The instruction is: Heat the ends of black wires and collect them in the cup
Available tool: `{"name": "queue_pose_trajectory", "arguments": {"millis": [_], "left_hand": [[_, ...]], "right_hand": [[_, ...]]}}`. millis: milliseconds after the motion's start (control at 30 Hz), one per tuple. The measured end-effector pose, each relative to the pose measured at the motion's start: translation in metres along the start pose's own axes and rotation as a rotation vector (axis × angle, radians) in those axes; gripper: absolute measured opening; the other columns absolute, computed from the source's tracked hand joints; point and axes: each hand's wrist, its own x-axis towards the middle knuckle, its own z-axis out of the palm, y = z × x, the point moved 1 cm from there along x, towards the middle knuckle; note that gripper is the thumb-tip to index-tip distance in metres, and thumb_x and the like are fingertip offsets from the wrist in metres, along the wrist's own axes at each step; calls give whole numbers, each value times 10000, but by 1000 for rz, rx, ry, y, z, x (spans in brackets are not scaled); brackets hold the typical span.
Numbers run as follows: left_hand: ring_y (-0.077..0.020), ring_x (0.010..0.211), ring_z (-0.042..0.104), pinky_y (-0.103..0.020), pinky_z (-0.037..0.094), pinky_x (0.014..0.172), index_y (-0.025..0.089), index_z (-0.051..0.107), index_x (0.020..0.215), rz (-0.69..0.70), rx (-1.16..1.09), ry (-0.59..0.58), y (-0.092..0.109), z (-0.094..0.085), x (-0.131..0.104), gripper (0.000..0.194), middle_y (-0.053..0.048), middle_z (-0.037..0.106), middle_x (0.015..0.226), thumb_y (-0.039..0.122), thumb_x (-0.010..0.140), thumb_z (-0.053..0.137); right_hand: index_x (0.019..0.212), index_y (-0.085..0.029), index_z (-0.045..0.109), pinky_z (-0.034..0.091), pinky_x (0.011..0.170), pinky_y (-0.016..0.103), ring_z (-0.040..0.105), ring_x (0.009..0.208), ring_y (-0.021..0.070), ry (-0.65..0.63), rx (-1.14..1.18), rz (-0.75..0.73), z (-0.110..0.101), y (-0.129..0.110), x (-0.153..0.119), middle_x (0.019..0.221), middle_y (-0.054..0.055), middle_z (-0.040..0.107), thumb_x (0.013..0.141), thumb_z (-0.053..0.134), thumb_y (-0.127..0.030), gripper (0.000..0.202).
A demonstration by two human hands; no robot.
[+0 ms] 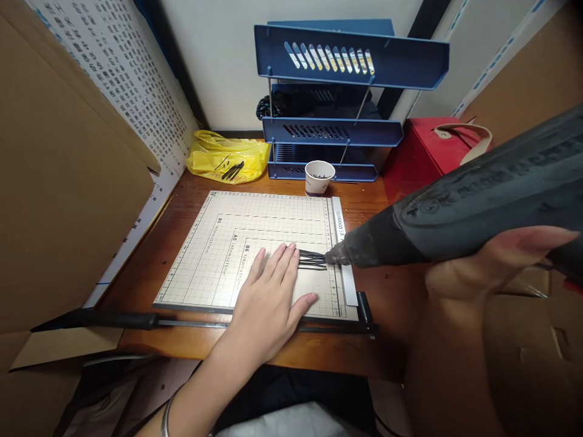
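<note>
Cup (319, 176) empty-looking (contents unclear); left hand (268, 297) flat, open on black strands (312, 260); right hand (478, 273) grips heat gun (455, 209); yellow bag (228, 158) holds black pieces.

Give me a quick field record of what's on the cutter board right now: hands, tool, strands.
left hand: flat on the cutting board, fingertips pinning black strands
right hand: gripping a dark heat gun
nozzle: at the strands' free ends; contact unclear
behind board: paper cup, blue tray rack, yellow bag
right of rack: red box
</note>
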Motion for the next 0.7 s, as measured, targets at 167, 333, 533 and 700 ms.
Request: {"name": "queue_pose_trajectory", "arguments": {"millis": [167, 333, 533, 700], "left_hand": [[-287, 1493, 353, -517, 128, 1268, 61, 367, 1542, -6, -40, 7, -6, -7, 8, 661, -139, 420, 1591, 520, 1067, 350], [-302, 1302, 521, -561, 202, 1218, 132, 543, 1409, -52, -179, 9, -32, -23, 27, 557, -118, 589, 1415, 449, 958, 622], [-256, 1083, 561, -437, 439, 951, 242, 723, 1103, -22, -339, -61, -49, -24, 46, 205, -26, 693, 1157, 360, 942, 676], [-239, 979, 586, -395, 457, 901, 214, 746, 964, -37, -339, -26, -47, -18, 53, 139, -32, 731, 1017, 271, 973, 620]], "right_hand": [[1570, -309, 355, 267, 1180, 718, 418, 1399, 433, 117, -122, -133, -1, 16, -10, 1464, 82, 529, 971, 419, -583, 662], [1504, -272, 463, 234, 1212, 690, 406, 1437, 384, 111, -22, 4, 0, 9, -4, 1401, 105, 581, 1036, 210, -571, 610], [1454, -231, 534, 223, 1221, 661, 476, 1387, 363, 104, 137, -16, 4, 4, 6, 1333, 115, 621, 1012, 202, -664, 702], [1487, -305, 494, 193, 1222, 673, 397, 1445, 368, 105, 71, -33, 2, 6, 5, 1378, 81, 604, 1011, 226, -649, 645]]}}
